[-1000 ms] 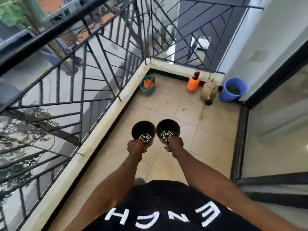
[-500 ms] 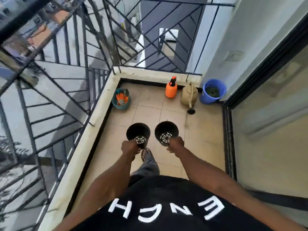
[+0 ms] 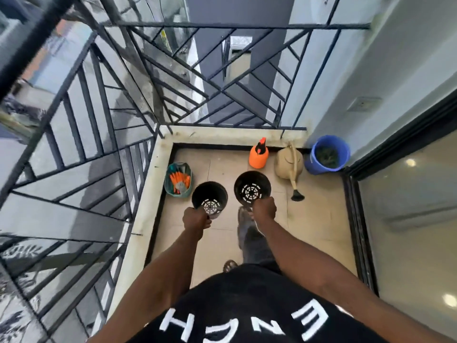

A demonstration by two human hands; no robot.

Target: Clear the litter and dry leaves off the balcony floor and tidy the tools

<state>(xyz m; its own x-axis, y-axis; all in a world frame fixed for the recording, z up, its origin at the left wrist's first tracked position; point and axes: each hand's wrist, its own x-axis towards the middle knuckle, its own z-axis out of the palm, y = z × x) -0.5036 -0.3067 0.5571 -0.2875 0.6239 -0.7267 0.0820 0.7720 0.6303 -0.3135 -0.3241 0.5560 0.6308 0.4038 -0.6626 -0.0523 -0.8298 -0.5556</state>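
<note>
I hold two empty black plastic plant pots over the tiled balcony floor (image 3: 319, 219). My left hand (image 3: 195, 220) grips the near rim of the left pot (image 3: 209, 198). My right hand (image 3: 264, 209) grips the near rim of the right pot (image 3: 252, 186). Both pots face up and show white-lit drain holes in their bases. The left pot hangs just right of a teal basket (image 3: 170, 186) with orange-handled tools and gloves inside. The right pot is slightly farther out, short of an orange spray bottle (image 3: 258, 155).
A beige watering can (image 3: 288, 163) and a blue bucket (image 3: 343, 154) with dark debris inside stand along the far wall. A black metal railing (image 3: 103, 134) on a concrete kerb bounds the left and far sides. A glass sliding door (image 3: 408, 219) closes the right. My leg and shoe (image 3: 247, 226) show below the pots.
I have walked forward towards the far end of the balcony. The basket, bottle, can and bucket appear closer and the pots now hang near the basket.
</note>
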